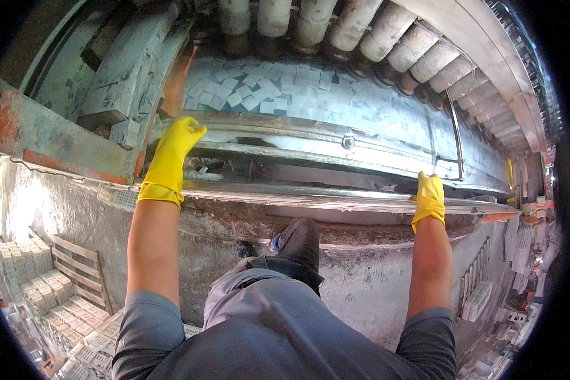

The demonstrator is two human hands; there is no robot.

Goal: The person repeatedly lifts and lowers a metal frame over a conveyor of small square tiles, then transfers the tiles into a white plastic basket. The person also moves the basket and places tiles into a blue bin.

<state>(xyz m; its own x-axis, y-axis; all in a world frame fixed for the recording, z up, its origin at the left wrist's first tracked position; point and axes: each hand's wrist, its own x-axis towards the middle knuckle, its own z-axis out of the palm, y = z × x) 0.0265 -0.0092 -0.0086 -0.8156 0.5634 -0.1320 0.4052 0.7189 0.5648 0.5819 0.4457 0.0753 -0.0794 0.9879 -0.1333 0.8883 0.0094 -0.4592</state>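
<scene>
My left hand (180, 139), in a yellow rubber glove, is at the left end of a long metal ledge (285, 134). Its fingers are curled in, and whatever they may hold is hidden. Farther right, my right hand (429, 193), in a matching glove, is closed over the front metal rail (310, 193). Its fingers face away, so I cannot make out what they grip. Beyond the ledge, many small pale square tiles (244, 95) lie scattered on a wet bluish surface. A thin bent metal rod (456, 136) stands beyond my right hand.
A row of thick grey rollers (386, 30) arches over the tile bed. Heavy rusty framing (57, 133) stands on the left. Behind me at lower left are stacks of pale blocks (57, 304) and a wooden pallet (79, 269). A white crate (477, 301) sits at right.
</scene>
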